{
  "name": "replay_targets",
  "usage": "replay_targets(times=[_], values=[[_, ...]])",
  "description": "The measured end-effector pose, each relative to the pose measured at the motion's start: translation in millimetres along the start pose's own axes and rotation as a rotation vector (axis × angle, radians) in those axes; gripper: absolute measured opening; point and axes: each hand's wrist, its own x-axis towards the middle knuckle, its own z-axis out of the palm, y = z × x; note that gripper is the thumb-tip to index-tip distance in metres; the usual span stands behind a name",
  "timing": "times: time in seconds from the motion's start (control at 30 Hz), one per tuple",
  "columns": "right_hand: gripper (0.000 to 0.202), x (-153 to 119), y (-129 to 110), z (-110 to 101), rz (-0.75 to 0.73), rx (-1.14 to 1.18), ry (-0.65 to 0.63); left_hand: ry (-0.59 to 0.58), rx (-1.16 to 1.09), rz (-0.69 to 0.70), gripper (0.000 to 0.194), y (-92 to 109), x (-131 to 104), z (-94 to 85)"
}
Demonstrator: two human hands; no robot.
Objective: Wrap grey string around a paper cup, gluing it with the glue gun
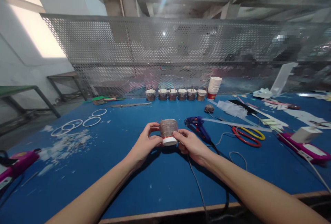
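A paper cup [168,130] wrapped in brownish-grey cord is held just above the blue table, between both hands. A red band and a bare white end show at its lower side. My left hand [148,140] grips its left side, thumb low and fingers behind. My right hand [190,144] pinches the right side near the red band; a thin grey cord [198,179] hangs below this hand toward the table edge. To the right lies a blue hot glue gun [198,126]. Beyond it sits a small ball of cord [209,108].
Several cord-wrapped cups [172,95] line the back beside a stack of paper cups [214,87]. Red-handled scissors [245,137] and a magenta power strip [305,148] lie right. White rings [91,122] and scraps [64,144] lie left. A perforated metal screen [165,44] stands behind.
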Motion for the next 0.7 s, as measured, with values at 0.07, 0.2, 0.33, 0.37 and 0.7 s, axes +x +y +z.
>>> replay_targets(times=[0.07, 0.2, 0.33, 0.37, 0.7], values=[[0.064, -0.5, -0.7, 0.2, -0.001, 0.012, -0.006, -0.003, -0.012, 0.009, 0.039, 0.5, 0.0, -0.5], [0.058, -1.9, -1.6, 1.4, -0.005, 0.031, -0.029, 0.001, 0.003, 0.051, 0.035, 1.7, 0.0, -0.6], [0.059, -2.8, -1.6, 2.5, -0.016, 0.033, -0.033, 0.023, 0.067, 0.053, 0.037, 2.2, -0.1, 0.5], [0.060, -2.8, -1.4, 2.6, -0.018, 0.032, -0.035, 0.029, 0.074, 0.051, 0.037, 2.2, 0.0, 0.7], [0.060, -2.2, -2.5, 1.6, -0.006, 0.019, -0.027, 0.038, 0.042, 0.039, 0.036, 1.4, 0.1, 0.6]])
